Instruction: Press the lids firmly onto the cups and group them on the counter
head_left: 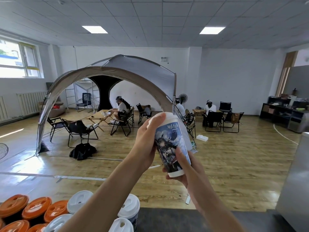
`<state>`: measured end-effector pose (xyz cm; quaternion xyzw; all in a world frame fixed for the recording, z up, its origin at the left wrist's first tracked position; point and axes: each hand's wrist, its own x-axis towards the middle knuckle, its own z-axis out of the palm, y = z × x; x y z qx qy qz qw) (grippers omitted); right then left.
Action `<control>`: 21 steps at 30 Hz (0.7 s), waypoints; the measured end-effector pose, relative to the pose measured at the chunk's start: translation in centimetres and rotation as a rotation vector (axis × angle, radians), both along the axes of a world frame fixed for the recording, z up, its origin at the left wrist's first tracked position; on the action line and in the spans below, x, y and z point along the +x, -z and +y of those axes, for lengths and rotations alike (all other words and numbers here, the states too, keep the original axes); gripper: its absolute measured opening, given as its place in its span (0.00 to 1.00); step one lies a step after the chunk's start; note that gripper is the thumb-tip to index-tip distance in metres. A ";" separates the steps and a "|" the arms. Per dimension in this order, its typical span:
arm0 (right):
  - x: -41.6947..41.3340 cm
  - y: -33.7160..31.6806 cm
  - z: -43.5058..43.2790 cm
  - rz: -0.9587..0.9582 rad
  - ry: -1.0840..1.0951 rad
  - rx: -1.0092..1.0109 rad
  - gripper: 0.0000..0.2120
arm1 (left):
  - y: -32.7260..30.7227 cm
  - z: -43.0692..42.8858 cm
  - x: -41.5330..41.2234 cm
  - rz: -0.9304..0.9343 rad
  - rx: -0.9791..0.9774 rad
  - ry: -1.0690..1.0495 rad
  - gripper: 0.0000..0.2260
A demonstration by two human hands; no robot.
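Cup, one, paper, with blue printed figure artwork and a white lid on top; held tilted in the air between both hands, well above the counter. Left hand: fingers and thumb curled round the cup's upper part, the thumb lying across the lid's edge and hiding its near-left side; whether the lid is fully seated cannot be told. Right hand: wrapped round the cup's base, thumb up the printed wall, the bottom concealed in the palm. Below and left of the hands: white-lidded cups and orange-lidded cups, packed close, bodies mostly hidden under their lids, several cut off by the frame edge, some crossed by the left forearm. Directly below the hands: dark counter. Beyond the hands: arched tent, folding chairs, seated people, small and indistinct.
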<state>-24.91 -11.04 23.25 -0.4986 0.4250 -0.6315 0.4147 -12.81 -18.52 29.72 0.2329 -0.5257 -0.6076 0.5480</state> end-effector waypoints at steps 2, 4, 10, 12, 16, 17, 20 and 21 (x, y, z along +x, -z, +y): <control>0.1 0.3 -0.2 0.042 0.063 -0.008 0.33 | 0.1 0.0 -0.2 0.010 -0.008 -0.047 0.28; 0.2 0.2 -0.2 0.061 0.095 -0.040 0.33 | 0.1 0.0 -0.2 0.001 -0.013 -0.016 0.31; 0.1 -0.4 0.3 -0.158 -0.126 0.006 0.46 | -0.6 0.6 0.3 0.006 0.093 0.173 0.30; 0.4 -0.2 0.3 -0.141 -0.094 0.008 0.49 | -0.4 0.6 0.0 0.041 0.083 0.124 0.37; 0.3 -0.2 0.4 -0.119 -0.022 -0.007 0.47 | -0.1 0.5 -0.3 0.035 0.009 0.038 0.30; 0.2 -0.3 0.6 -0.124 -0.033 -0.005 0.45 | -0.1 0.6 -0.3 0.027 0.006 0.015 0.28; 0.3 -0.7 1.2 -0.092 -0.067 0.006 0.37 | 0.1 0.7 -0.4 0.035 0.023 -0.074 0.30; 0.4 -0.8 1.3 -0.066 -0.070 0.001 0.34 | 0.1 0.7 -0.5 0.040 0.029 -0.091 0.33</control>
